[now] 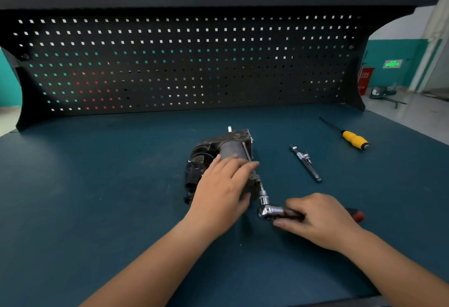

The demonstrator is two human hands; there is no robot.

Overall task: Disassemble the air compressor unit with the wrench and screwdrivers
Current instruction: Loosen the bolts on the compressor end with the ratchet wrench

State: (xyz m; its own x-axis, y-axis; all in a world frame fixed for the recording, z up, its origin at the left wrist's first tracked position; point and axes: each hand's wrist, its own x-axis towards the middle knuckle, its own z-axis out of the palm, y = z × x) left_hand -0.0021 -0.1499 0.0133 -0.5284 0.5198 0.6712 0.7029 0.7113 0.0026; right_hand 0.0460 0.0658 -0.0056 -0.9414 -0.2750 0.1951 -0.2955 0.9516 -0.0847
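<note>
The air compressor unit [220, 147], black and grey metal, lies on its side in the middle of the bench. My left hand [224, 187] rests flat on top of it, fingers straight, thumb down its near side. A chrome ratchet wrench [268, 210] with a socket extension [263, 196] meets the unit's near right corner. My right hand [318, 219] grips the wrench handle just behind the head; the red handle end [357, 215] sticks out to the right.
A silver metal bar tool [306, 163] lies to the right of the unit. A yellow-handled screwdriver [353, 139] lies farther right. The dark green bench mat [97, 197] ends at a black pegboard [182, 64] behind. Open floor lies past the right edge.
</note>
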